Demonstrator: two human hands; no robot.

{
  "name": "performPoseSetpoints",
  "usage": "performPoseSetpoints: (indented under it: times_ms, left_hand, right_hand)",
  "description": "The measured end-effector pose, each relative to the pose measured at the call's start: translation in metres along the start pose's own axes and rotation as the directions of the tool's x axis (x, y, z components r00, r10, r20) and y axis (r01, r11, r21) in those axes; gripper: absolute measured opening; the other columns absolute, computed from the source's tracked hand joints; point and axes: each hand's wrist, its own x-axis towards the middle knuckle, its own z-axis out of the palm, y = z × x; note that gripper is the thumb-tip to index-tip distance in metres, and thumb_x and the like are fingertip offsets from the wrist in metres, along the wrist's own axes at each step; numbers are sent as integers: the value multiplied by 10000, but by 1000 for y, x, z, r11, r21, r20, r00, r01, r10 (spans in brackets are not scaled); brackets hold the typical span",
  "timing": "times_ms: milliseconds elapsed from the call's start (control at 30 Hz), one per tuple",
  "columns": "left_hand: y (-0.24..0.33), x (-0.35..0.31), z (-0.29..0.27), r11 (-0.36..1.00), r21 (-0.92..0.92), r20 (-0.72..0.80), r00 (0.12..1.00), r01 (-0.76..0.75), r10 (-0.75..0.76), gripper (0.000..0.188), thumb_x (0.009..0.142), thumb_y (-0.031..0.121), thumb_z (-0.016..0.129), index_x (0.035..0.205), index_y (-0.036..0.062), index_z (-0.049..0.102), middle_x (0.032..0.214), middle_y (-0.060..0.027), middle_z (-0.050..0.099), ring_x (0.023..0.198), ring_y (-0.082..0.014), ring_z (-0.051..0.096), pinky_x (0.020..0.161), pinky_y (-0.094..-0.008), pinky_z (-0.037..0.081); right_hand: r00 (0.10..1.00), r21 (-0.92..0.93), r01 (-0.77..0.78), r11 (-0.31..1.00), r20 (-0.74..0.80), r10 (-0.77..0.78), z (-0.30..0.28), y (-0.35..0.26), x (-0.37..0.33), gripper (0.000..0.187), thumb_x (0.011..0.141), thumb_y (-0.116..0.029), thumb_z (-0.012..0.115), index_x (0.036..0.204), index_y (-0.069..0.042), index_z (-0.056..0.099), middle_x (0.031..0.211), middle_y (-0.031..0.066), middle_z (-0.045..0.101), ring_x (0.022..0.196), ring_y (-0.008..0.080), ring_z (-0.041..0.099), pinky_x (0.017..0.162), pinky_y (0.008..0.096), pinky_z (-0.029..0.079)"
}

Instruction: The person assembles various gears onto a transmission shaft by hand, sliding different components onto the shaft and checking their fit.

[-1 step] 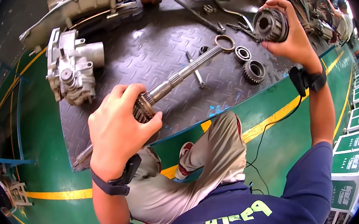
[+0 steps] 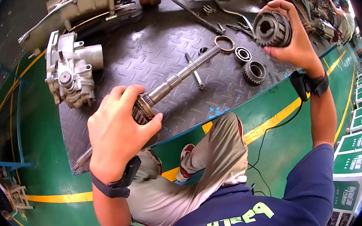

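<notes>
My left hand [image 2: 114, 130] is wrapped round a toothed gear [image 2: 142, 112] on a long splined metal shaft [image 2: 177, 77], which slants across the dark tread-plate bench top. The shaft's lower end shows beyond my wrist; the palm hides part of it. My right hand [image 2: 303, 47], raised over the bench's right side, grips a thick synchronizer hub [image 2: 282, 31], its splined bore facing left. Near the shaft's far end lie a thin metal ring [image 2: 226, 51], a ball bearing [image 2: 237, 53] and a smaller gear [image 2: 252, 79]. The hub is apart from the shaft.
A silver cast housing [image 2: 71, 73] stands on the bench's left, with a larger gearbox casing [image 2: 79, 5] behind it. A slim metal rod [image 2: 195, 72] lies beside the shaft. A bent metal bar [image 2: 237, 13] lies at the back. A cable [image 2: 263, 144] hangs from my right wrist.
The synchronizer hub has turned slightly, so more of its splined face shows, and it sits a touch lower. My left hand keeps its hold on the shaft's gear.
</notes>
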Motion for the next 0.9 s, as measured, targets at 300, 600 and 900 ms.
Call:
performPoseSetpoints:
  times_ms: [300,600,900]
  left_hand:
    - [-8,13,-5,998,-33,-10,998,58,-58,424,813,343,775,1158,111,693,1141,-82,664,971,-312,677,834,-394,525]
    - [-18,9,4,999,-7,-146,988,52,-52,460,863,405,722,1216,115,674,1154,-122,668,1004,-342,675,833,-442,548]
    - [-10,11,3,977,186,-295,942,-105,157,591,808,373,794,1285,70,623,1234,-175,640,1156,-370,604,984,-446,470]
  right_hand:
    - [996,591,78,803,-10,-89,61,-35,-17,896,609,-36,863,1369,-64,391,1321,131,554,1231,190,546,1054,335,454]
    - [995,581,30,813,63,-82,110,-61,-31,870,619,-11,854,1351,-52,385,1288,119,532,1240,194,523,1050,324,428]
    - [987,561,-66,825,159,-29,126,-71,-54,861,634,-4,848,1341,-52,358,1261,103,495,1161,185,527,984,315,453]
